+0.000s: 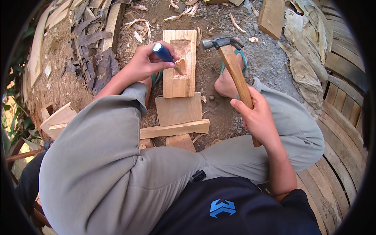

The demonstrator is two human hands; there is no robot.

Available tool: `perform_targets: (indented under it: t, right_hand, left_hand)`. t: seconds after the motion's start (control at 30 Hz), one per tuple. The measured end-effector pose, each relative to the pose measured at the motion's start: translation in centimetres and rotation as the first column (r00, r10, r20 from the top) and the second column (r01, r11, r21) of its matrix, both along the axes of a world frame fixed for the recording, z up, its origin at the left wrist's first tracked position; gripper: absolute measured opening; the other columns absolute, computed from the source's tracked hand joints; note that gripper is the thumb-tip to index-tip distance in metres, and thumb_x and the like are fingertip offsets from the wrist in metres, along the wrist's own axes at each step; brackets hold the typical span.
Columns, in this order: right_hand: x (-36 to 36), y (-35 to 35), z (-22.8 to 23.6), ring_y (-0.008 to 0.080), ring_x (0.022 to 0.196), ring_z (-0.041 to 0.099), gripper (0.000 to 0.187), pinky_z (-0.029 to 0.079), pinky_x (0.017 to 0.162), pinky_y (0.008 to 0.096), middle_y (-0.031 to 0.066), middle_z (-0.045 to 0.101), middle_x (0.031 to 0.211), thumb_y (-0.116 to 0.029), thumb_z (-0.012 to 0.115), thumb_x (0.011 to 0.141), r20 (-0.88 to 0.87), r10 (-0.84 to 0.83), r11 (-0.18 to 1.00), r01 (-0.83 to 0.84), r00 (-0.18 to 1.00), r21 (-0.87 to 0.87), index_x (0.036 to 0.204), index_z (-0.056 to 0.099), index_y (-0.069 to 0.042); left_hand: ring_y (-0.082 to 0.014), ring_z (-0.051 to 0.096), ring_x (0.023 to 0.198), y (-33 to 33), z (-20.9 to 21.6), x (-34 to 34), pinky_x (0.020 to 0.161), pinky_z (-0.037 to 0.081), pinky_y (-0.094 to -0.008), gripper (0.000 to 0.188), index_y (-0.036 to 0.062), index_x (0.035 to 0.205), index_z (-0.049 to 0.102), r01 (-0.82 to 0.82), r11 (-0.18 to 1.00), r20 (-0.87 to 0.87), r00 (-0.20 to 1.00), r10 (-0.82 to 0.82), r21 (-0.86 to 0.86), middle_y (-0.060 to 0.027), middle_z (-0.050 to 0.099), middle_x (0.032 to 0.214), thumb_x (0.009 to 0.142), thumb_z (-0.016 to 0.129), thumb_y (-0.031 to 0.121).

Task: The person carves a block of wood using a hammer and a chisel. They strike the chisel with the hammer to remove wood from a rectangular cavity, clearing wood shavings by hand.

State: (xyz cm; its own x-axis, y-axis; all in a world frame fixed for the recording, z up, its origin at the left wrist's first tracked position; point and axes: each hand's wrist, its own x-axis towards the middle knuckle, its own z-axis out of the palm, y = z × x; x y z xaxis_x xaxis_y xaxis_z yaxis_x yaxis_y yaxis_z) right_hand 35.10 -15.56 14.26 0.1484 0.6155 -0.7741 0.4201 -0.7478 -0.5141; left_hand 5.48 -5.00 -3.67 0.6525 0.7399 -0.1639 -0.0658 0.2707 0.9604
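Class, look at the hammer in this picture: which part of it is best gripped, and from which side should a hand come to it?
Grip the hammer on the lower half of its long wooden handle, well away from the metal head. The right hand does so, wrapping it from the person's side. The handle is straight and slim enough to close around, and the head points away toward the wooden block.

Below the block being carved lie a square wood offcut [178, 109] and a long flat strip of wood [174, 129], with a smaller scrap [181, 141] just beneath it. Bark and shavings [91, 43] are heaped on the dirt ground [262, 58] at upper left. A thick plank end [271, 16] sits at the top right beside crumpled brown sacking [303, 58]. Curved wooden slats [344, 129] run down the right side. A cut wooden box piece [58, 119] rests at left.
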Motion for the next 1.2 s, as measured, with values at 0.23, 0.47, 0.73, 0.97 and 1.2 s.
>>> perform_targets:
  t: [0.23, 0.47, 0.73, 0.97, 1.2]
  right_hand:
    - [-0.1, -0.1, 0.1, 0.0039, 0.046, 0.045, 0.04, 0.035, 0.04, 0.0233, -0.0057, 0.048, 0.069, -0.014, 0.069, 0.096, -0.005, -0.013, 1.0, 0.013, 1.0, -0.008, 0.133, 0.057, -0.003]
    - [0.0, -0.1, 0.0, 0.0038, 0.045, 0.044, 0.025, 0.035, 0.039, 0.0234, -0.0058, 0.046, 0.066, -0.016, 0.069, 0.097, 0.019, -0.005, 1.0, 0.005, 1.0, 0.025, 0.115, 0.058, -0.004]
    - [0.9, -0.3, -2.2, 0.0048, 0.058, 0.048, 0.036, 0.04, 0.05, 0.0259, -0.0035, 0.053, 0.076, -0.014, 0.07, 0.095, 0.085, 0.133, 0.986, -0.141, 0.987, 0.09, 0.127, 0.059, -0.002]
    - [1.0, -0.6, -2.8, 0.011, 0.086, 0.057, 0.05, 0.048, 0.077, 0.0283, 0.0044, 0.064, 0.097, -0.012, 0.071, 0.092, 0.214, 0.219, 0.968, -0.239, 0.952, 0.074, 0.137, 0.056, 0.002]
    - [1.1, -0.7, -3.1, 0.0152, 0.103, 0.06, 0.052, 0.048, 0.094, 0.0305, 0.0107, 0.067, 0.114, -0.01, 0.069, 0.091, 0.191, 0.28, 0.952, -0.298, 0.941, 0.069, 0.139, 0.055, 0.003]
  left_hand:
    - [-0.0195, 0.068, 0.114, 0.0, 0.6, 0.5, 0.098, 0.056, -0.0338, 0.028, 0.0044, 0.108, 0.063, 0.061, 0.997, -0.1, 0.993, -0.055, 0.052, -0.0091, 0.072, 0.112, 0.085, 0.077, -0.005]
    - [-0.0187, 0.069, 0.112, 0.0, 0.7, 0.6, 0.099, 0.055, -0.0347, 0.028, 0.0049, 0.107, 0.063, 0.064, 0.995, -0.1, 0.993, -0.056, 0.075, -0.0088, 0.072, 0.111, 0.085, 0.077, -0.005]
    - [-0.0194, 0.068, 0.109, 0.3, -0.1, -0.3, 0.098, 0.056, -0.035, 0.025, 0.0035, 0.11, 0.063, -0.11, 0.993, -0.009, 0.994, 0.11, 0.038, -0.0113, 0.071, 0.111, 0.089, 0.075, -0.004]
    - [-0.0164, 0.07, 0.105, 0.4, 0.4, 0.1, 0.091, 0.057, -0.0314, 0.026, 0.0027, 0.104, 0.066, 0.01, 0.991, -0.141, 0.99, 0.009, 0.132, -0.0097, 0.072, 0.109, 0.084, 0.079, -0.005]
    - [-0.0132, 0.073, 0.084, 0.4, 0.5, 0.1, 0.073, 0.057, -0.0285, 0.026, 0.0026, 0.086, 0.064, -0.034, 0.926, -0.402, 0.894, 0.197, 0.377, -0.0061, 0.074, 0.084, 0.078, 0.088, 0.007]
